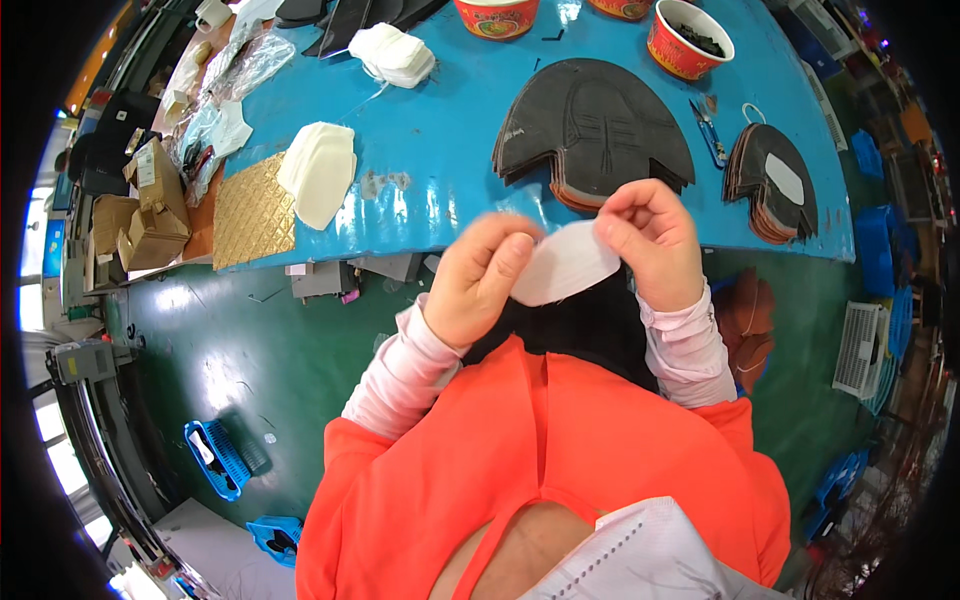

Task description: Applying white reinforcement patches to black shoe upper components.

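Between my hands, just off the table's near edge, hangs a thin white oval piece (566, 266), perhaps fabric or paper. My left hand (484, 276) pinches its left end between thumb and fingers, with the fingertips slightly blurred. The upper right end is pinched by my right hand (655, 243). Just beyond lies a stack of black, rounded cut pieces (600, 125) with brown edges and notched lower corners. To the right is a smaller stack of similar pieces (745, 178), bearing a white oval piece (784, 179) like the one I hold.
The blue table (420, 215) also carries a pile of cream-white pieces (318, 175), a bundle of white pieces (392, 55), snips (709, 135) and red paper tubs, one holding black scraps (690, 42). A gold quilted sheet (255, 213) and cardboard box (150, 212) sit left. Blue baskets (217, 460) stand on the floor.
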Motion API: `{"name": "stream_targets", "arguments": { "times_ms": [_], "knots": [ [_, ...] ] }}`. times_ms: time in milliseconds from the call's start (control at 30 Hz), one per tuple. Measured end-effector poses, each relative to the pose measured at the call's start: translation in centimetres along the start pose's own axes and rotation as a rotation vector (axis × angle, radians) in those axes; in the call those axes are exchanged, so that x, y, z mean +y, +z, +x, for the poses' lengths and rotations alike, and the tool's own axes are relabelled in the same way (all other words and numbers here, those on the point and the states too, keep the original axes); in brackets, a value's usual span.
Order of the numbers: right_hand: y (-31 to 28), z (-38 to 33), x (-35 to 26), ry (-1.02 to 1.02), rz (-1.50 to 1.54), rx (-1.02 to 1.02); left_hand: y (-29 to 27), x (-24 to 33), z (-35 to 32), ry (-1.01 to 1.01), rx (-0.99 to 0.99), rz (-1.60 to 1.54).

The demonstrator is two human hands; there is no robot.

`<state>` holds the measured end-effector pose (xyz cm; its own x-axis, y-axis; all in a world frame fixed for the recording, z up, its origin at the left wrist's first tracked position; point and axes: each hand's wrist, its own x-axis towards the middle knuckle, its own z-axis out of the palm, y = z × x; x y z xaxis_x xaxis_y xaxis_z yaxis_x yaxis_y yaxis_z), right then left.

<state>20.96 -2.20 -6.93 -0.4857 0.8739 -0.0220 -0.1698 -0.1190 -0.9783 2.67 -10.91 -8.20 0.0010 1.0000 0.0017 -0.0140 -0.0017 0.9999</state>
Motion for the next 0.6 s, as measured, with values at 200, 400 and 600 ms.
{"name": "stream_targets", "arguments": {
  "times_ms": [200,400,600],
  "knots": [
    [2.0,-1.6,1.0,-0.091,0.309,0.232,3.5,1.6,-0.4,0.455,0.22,0.443],
    [2.3,-2.5,1.2,0.054,0.588,0.098,4.0,-0.2,0.3,0.54,0.234,0.344],
    [2.0,-3.1,0.8,0.106,0.462,0.111,4.3,-0.3,-0.3,0.435,0.23,0.257]
  ]
}}
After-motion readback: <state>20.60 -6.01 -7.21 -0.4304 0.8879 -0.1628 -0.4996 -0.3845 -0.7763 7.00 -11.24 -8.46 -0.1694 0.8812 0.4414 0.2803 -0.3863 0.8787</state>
